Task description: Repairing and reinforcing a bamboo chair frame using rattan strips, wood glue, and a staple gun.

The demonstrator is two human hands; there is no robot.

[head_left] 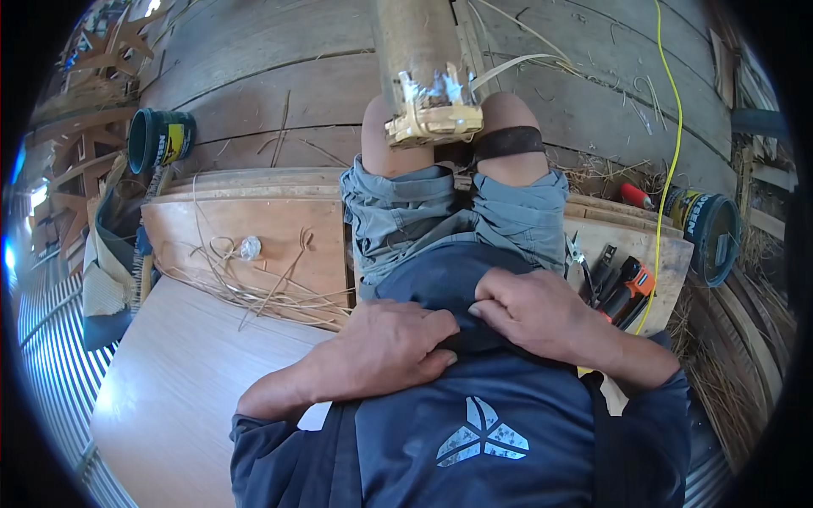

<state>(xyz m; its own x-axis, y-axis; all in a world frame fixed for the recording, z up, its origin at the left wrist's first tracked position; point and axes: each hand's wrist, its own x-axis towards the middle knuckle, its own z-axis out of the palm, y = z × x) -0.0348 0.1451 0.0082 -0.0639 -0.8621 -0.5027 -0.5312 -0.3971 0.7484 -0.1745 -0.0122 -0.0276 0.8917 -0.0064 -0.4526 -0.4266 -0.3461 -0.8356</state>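
Note:
My left hand (385,345) and my right hand (542,315) are both closed in front of my dark shirt (474,360), a short gap apart. In each, the thumb and curled fingers pinch together. The dark cloth lies right at their fingertips; whether they grip it or something thin cannot be made out. Beyond them, between my knees, a thick brown pole (423,51) reaches toward me. Its near end has a pale woven band (436,123) around it and torn bluish-white patches. A dark strap (510,142) circles my right knee.
Thin cane strips (279,296) lie on the bench (237,224) at left. At right are pliers (577,252) and an orange-and-black tool (631,284). Green buckets (161,140) (711,237) flank the bench. A yellow cord (669,152) crosses the plank floor (279,59) to the bench.

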